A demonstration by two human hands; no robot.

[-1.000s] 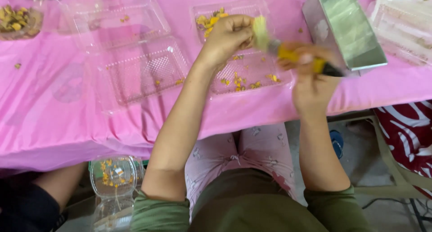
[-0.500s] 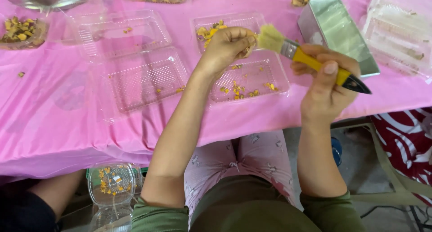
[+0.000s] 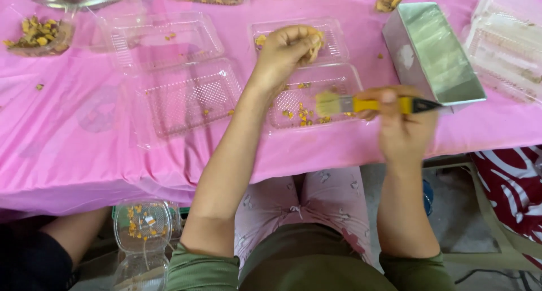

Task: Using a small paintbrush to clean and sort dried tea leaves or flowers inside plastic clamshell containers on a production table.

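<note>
My right hand (image 3: 403,130) grips a brush (image 3: 367,104): yellow handle, dark tip, pale flat bristles, held level w/ bristles pointing left over a clear plastic tray (image 3: 316,96). Tray is open, hinged, ribbed bottom, w/ small yellow-orange crumbs scattered in it. My left hand (image 3: 285,53) is curled shut on a yellowish piece, above the tray's far half. Fingers on both hands closed. Desk (image 3: 73,138) has a smooth pink plastic cover. 2nd clear tray (image 3: 180,82) sits just left, nearly bare. Shiny rectangular metal tin (image 3: 435,51) stands right of the brush, tilted.
</note>
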